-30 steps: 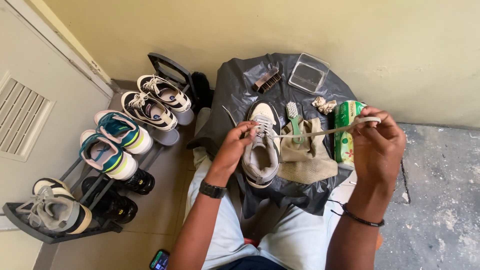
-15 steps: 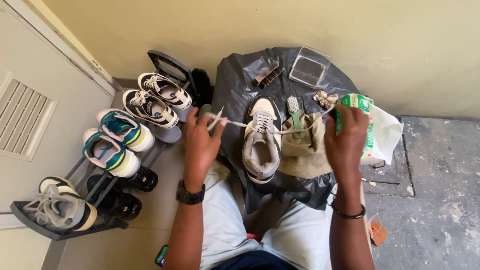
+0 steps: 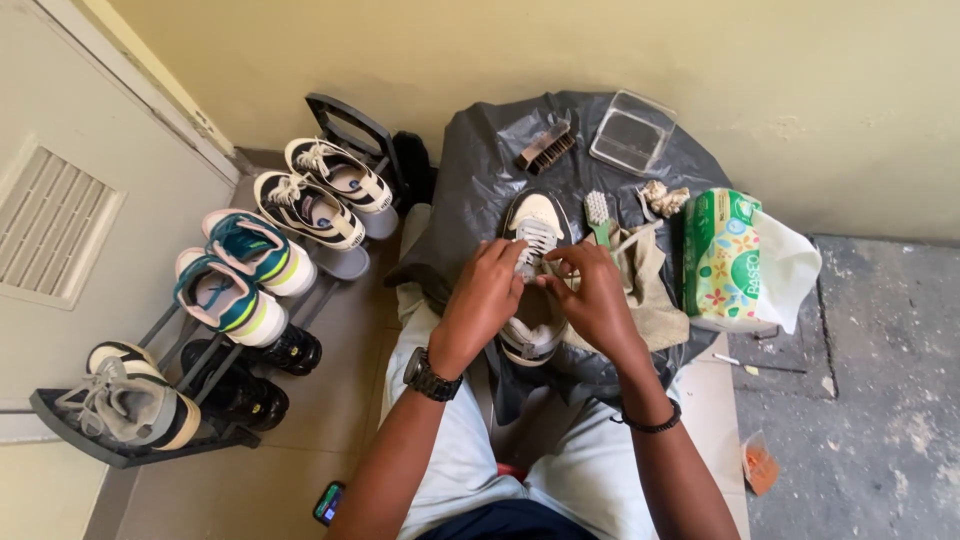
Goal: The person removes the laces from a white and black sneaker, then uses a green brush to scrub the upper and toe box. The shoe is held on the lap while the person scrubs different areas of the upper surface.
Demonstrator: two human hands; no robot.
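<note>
A white sneaker (image 3: pixel 532 270) with a cream toe cap and white laces lies toe-away on a small round table draped in black plastic sheeting (image 3: pixel 480 170), just in front of the person's knees. Both hands meet over its lacing: the left hand (image 3: pixel 485 300) rests on the shoe's left side with its fingers curled onto the laces, and the right hand (image 3: pixel 590 290) pinches a lace end (image 3: pixel 540 262) between thumb and fingertips, the fingers drawn close together on it. Under the shoe's right edge lies a beige cloth (image 3: pixel 650 290), with a green-handled brush (image 3: pixel 598 212) beside the toe. Farther back sit a brown brush (image 3: pixel 545 148) and a clear plastic box (image 3: pixel 632 132), whose contents cannot be made out. At the right stands a green tissue pack (image 3: pixel 718 252) with a white sheet sticking out. Left of the table, a dark shoe rack (image 3: pixel 200 360) holds 5 sneakers on top and dark shoes below. A phone (image 3: pixel 328 502) lies on the floor.
</note>
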